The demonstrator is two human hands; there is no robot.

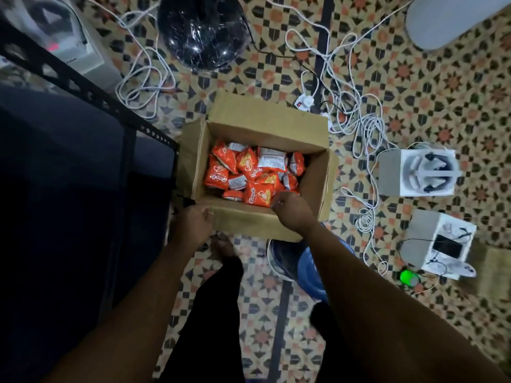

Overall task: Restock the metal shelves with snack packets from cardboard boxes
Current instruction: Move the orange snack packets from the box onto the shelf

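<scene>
Both hands are at the cardboard box [265, 128]: left hand [195, 221] grips its near corner, right hand [290, 208] curls over orange packets [249, 172], grasp unclear. Steady the box, then lift several packets together

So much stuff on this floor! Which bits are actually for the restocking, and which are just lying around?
For the job: cardboard box, orange snack packets, metal shelf, left hand, right hand.

Lying about: white cables, black helmet, two white boxes.
</scene>
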